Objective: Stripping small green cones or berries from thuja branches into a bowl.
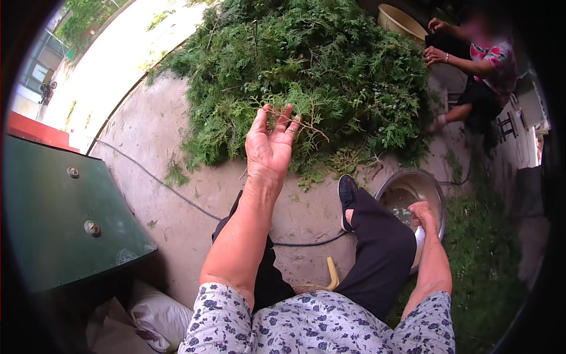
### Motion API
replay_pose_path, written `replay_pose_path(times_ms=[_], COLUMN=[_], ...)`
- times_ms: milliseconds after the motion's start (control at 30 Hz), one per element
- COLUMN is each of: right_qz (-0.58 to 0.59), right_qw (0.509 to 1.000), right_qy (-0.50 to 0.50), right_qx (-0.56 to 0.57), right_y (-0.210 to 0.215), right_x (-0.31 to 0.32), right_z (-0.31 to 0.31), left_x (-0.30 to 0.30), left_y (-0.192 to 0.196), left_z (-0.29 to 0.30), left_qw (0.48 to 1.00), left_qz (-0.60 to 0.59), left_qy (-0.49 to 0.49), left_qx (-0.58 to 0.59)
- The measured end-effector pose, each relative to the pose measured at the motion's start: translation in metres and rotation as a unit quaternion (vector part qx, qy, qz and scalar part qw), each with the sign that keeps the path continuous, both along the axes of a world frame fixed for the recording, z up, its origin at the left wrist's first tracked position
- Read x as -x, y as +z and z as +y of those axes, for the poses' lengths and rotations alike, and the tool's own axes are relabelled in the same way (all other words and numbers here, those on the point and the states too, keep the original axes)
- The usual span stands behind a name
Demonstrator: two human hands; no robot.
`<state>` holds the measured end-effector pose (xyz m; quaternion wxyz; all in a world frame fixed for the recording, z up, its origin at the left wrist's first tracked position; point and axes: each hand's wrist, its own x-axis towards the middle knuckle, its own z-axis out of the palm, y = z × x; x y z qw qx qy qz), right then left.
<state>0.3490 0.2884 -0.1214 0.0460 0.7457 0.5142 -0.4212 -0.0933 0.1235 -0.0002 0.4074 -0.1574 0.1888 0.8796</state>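
My left hand [272,141] is stretched out palm up at the near edge of a big heap of green conifer branches [306,65]. Its fingers hold a conifer sprig [303,121] with a thin brown twig that sticks out to the right. Down to the right, my right hand [423,213] is inside a wide metal basin [437,189], its fingers curled; what they hold, if anything, is hidden. Several small pale green cones [404,213] lie in the basin beside those fingers.
Another person [486,65] sits at the far right, near a tan tub [401,20]. A dark green metal box [71,206] stands on the left, with white sacks [156,312] below it. A black cable [159,180] crosses the concrete. Greenery [483,259] lies right of the basin.
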Motion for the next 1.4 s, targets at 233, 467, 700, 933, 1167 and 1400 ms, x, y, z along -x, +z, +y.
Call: replay_pose_path(times_ms=[233,467,700,933,1167,1400], right_qz=[0.114,0.372,0.472,0.499,0.016,0.017], right_qw=[0.977,0.865,0.867,0.857,0.73,0.646], right_qy=[0.147,0.318,0.161,0.102,0.673,0.763], right_qx=[-0.105,-0.109,-0.028,-0.074,-0.121,-0.026], right_y=[0.058,0.16,0.161,0.16,0.101,0.055], right_x=[0.071,0.269,0.297,0.302,0.246,0.304], right_z=[0.009,-0.062,-0.063,-0.066,-0.076,-0.097], left_x=[0.002,-0.005,0.006,0.018,0.08,0.103], left_y=[-0.003,-0.002,0.025,0.024,0.013,0.012], left_z=[0.004,-0.003,-0.022,-0.045,-0.087,-0.104], left_qw=[0.998,0.998,0.853,0.868,0.956,0.971], left_qz=[0.002,0.041,0.4,0.391,0.134,0.083], left_qy=[-0.032,-0.035,-0.197,-0.252,0.128,0.149], left_qx=[-0.048,-0.04,0.271,0.175,0.229,0.167])
